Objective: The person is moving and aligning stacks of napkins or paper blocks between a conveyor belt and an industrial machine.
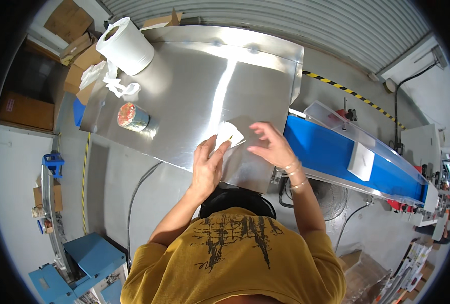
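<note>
At the near edge of the metal table, my left hand grips a small white piece that looks like folded paper or thin card. Its fingers and thumb close on the left side of the white piece, and a small yellowish-green patch shows on it. My right hand is raised just to the right of it, fingers apart and holding nothing. A round tin with a mottled red and green top stands to the left on the table.
A big white paper roll stands at the table's far left, its loose end trailing. On the right, a blue conveyor belt with a clear side guard carries a white box. Cardboard boxes stand beyond the table's left edge.
</note>
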Action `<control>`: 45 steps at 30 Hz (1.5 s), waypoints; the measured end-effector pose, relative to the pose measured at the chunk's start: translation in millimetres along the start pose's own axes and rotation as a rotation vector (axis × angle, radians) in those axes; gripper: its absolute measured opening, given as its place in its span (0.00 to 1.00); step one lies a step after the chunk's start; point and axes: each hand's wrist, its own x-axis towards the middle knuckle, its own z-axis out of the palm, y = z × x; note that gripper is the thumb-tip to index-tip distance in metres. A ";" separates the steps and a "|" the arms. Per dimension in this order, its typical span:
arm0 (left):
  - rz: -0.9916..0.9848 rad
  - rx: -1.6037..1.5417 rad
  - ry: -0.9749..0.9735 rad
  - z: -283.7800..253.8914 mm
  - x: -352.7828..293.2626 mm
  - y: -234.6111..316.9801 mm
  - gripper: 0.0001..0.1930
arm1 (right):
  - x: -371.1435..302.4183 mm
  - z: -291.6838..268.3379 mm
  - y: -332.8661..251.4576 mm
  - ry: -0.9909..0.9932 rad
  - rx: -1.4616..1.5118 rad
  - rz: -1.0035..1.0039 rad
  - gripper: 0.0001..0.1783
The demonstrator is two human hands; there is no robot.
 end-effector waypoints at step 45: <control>-0.155 -0.033 -0.083 -25.6 16.6 -9.4 0.16 | -101.8 -155.2 159.1 0.713 -0.277 0.545 0.26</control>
